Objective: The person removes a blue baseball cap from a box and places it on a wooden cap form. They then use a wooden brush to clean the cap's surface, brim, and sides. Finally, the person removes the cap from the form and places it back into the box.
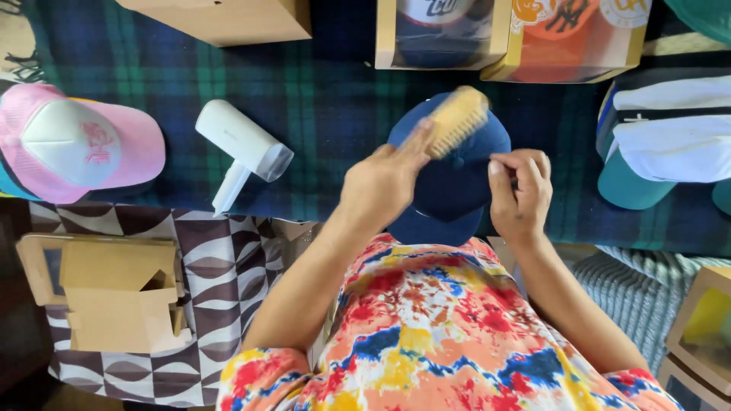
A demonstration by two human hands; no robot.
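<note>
At the top edge stand 3 tan cardboard boxes: a closed box (228, 19), a windowed box (440, 34) showing a dark cap, and another windowed box (567, 38) showing an orange cap. A flat brown cardboard package (106, 293) lies at the lower left, and 2 more window boxes (700, 342) stand at the lower right.

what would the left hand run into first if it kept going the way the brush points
The left hand aims its brush up and rightward across the navy cap. Past the cap's edge, the orange cap box looks first in line, though depth is unclear.

The left hand (381, 183) grips a wooden brush (455, 122), bristles pressed on a navy cap (449, 186) just beyond its fingertips. The right hand (521, 190) pinches the cap's edge between its fingers.
</note>
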